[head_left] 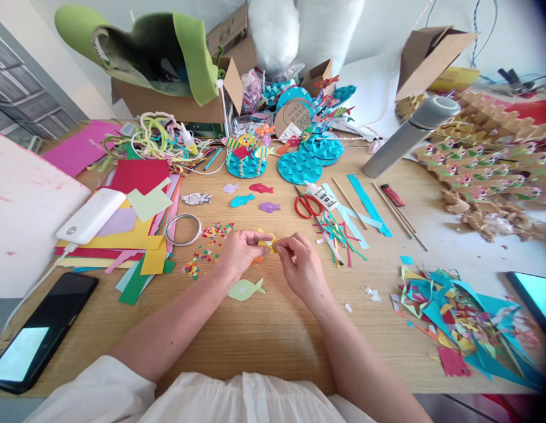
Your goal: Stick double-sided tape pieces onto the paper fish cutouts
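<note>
Between my two hands is a small yellow paper cutout (pixel 268 242) with a whitish patch on it, partly hidden by fingers. My left hand (pixel 243 251) pinches it from the left. My right hand (pixel 302 264) has thumb and forefinger closed at its right edge. Below them lies a light green paper fish (pixel 244 289). An orange paper piece (pixel 256 259) shows partly under my left hand. Beyond the hands lie a blue paper fish (pixel 242 200), a purple one (pixel 270 207), a red one (pixel 261 188) and a lilac one (pixel 231 188).
Confetti-like paper dots (pixel 206 254) and a tape roll (pixel 184 229) are left of my hands. Red-handled scissors (pixel 309 205), a glue tube (pixel 321 195) and thin paper strips (pixel 339 235) lie to the right. A grey flask (pixel 409 138) stands farther back. Paper scraps (pixel 458 317) are heaped at right.
</note>
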The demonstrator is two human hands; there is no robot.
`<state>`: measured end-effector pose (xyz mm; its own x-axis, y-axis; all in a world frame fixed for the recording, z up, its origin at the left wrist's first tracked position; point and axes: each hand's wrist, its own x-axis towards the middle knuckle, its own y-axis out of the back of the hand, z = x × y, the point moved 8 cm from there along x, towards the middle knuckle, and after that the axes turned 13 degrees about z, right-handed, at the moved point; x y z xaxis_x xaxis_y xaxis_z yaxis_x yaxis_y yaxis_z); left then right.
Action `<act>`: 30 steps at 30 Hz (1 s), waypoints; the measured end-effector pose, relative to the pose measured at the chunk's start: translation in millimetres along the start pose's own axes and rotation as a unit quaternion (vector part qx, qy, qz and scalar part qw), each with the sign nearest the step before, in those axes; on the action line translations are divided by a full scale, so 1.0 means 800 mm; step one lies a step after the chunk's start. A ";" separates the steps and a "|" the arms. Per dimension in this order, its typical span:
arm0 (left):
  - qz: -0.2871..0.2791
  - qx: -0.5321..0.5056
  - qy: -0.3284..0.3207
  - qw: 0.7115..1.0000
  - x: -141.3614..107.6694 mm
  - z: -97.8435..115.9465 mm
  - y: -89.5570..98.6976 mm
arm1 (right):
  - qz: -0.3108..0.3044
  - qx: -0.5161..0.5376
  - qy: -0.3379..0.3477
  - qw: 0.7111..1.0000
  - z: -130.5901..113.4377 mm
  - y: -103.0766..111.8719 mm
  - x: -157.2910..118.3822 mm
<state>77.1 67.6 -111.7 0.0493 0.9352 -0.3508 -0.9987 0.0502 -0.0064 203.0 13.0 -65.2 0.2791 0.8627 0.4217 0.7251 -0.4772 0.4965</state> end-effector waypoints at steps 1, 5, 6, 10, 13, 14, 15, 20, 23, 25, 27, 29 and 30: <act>0.001 0.002 -0.004 1.000 0.001 -0.001 0.000 | -0.001 0.003 -0.004 1.000 0.001 0.000 0.000; -0.002 0.017 -0.020 1.000 0.002 -0.001 0.001 | -0.007 0.012 -0.015 1.000 0.003 -0.001 0.000; -0.002 0.023 -0.022 1.000 0.003 -0.001 0.001 | -0.009 0.013 -0.015 1.000 0.003 -0.001 0.000; -0.004 0.038 -0.024 0.999 0.003 0.000 0.001 | -0.010 0.019 -0.023 1.000 0.007 -0.002 0.000; -0.006 0.044 -0.018 0.999 0.004 -0.001 0.001 | -0.013 0.026 -0.040 0.999 0.011 -0.003 0.001; -0.006 0.044 -0.017 0.999 0.004 -0.002 0.001 | -0.015 0.027 -0.046 0.998 0.012 -0.003 0.001; -0.005 0.044 -0.017 0.999 0.003 -0.002 0.001 | -0.016 0.029 -0.051 0.998 0.013 -0.004 0.001; -0.002 0.047 -0.024 0.999 0.002 -0.001 0.001 | -0.024 0.038 -0.073 0.996 0.016 -0.005 0.001; -0.003 0.048 -0.020 0.999 0.001 -0.001 0.001 | -0.033 0.049 -0.095 0.994 0.021 -0.007 0.000; -0.004 0.047 -0.014 0.999 0.001 0.000 0.001 | -0.038 0.059 -0.108 0.992 0.024 -0.009 0.000; -0.004 0.042 -0.010 0.999 0.001 0.000 0.001 | -0.041 0.069 -0.121 0.989 0.028 -0.010 0.000; -0.005 0.038 -0.004 0.999 0.000 0.000 0.000 | -0.046 0.076 -0.134 0.987 0.032 -0.012 -0.001; -0.006 0.037 -0.001 0.999 0.000 0.000 0.000 | -0.050 0.080 -0.142 0.985 0.034 -0.013 -0.001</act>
<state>77.3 67.6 -111.7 0.0605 0.9352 -0.3488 -0.9946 0.0861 0.0584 212.0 21.9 -91.3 0.3492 0.9271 0.1362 0.8414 -0.3742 0.3900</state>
